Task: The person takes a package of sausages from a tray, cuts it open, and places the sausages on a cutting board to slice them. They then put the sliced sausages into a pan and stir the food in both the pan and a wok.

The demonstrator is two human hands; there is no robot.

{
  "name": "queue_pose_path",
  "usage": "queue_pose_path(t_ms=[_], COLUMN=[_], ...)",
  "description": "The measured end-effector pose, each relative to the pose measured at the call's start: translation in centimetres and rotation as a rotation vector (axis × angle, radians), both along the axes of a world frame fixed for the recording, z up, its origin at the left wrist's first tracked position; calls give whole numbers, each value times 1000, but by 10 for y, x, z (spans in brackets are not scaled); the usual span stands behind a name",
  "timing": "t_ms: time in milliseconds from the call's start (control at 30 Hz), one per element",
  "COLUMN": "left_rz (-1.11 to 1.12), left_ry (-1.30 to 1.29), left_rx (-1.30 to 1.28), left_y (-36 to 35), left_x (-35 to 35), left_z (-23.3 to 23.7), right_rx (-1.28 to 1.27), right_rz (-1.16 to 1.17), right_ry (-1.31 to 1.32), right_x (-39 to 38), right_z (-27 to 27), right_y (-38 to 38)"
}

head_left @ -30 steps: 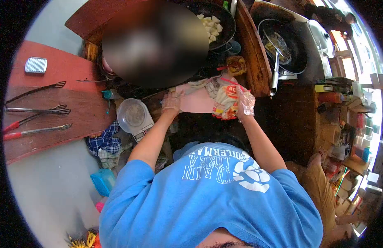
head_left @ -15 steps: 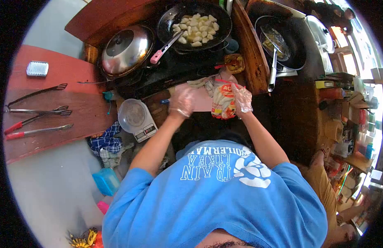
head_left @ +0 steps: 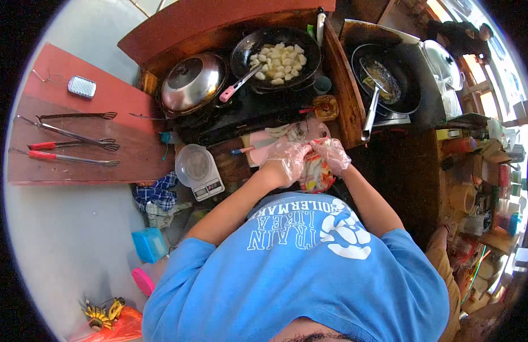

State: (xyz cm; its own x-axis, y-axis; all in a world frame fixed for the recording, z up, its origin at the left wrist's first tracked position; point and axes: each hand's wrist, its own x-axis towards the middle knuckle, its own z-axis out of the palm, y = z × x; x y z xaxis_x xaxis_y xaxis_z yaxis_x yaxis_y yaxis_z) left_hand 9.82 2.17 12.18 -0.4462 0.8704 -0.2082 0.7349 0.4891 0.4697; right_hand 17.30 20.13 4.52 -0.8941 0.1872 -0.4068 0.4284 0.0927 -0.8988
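Observation:
Both of my hands wear clear plastic gloves and meet at the top of a printed plastic bag [head_left: 316,175] with red, yellow and white on it. My left hand [head_left: 286,163] pinches the bag's upper edge from the left. On the other side, my right hand [head_left: 332,155] grips the bag's top right. The bag hangs below the hands, near my shirt. Behind them lies a pink board [head_left: 263,138] with pale strips on it, and a blue-handled tool [head_left: 242,151] rests at its left edge.
A wok [head_left: 247,54] of white chunks holds a pink-handled utensil. Nearby are a lidded pan [head_left: 189,82], a kitchen scale [head_left: 208,188], tongs [head_left: 75,158], a grater [head_left: 82,86] and a second wok [head_left: 409,85] at right. Another person [head_left: 466,37] stands at the upper right.
My left hand has moved right and onto the bag's top. The bag and my right hand are slightly lower. The whole view has shifted.

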Motion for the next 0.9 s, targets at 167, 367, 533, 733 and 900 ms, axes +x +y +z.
queue_pose_path(t_ms=[167,367,533,733,900], left_rz=[-77,-117,298,304,251], left_ry=[123,206,-118,-396,-556], left_rx=[-157,-289,398,318,242], left_y=[9,8,3,-1,-38], left_x=[4,7,-8,-12,-54], left_z=[1,0,-29,-18,-101], right_rx=[-64,135,-107,-123,-171], right_rz=[-6,107,45,53,27], right_ry=[33,15,203,263,128], right_x=[7,1,9,6,17], right_z=[13,-13,12,24,28], right_y=[4,20,22,11,6])
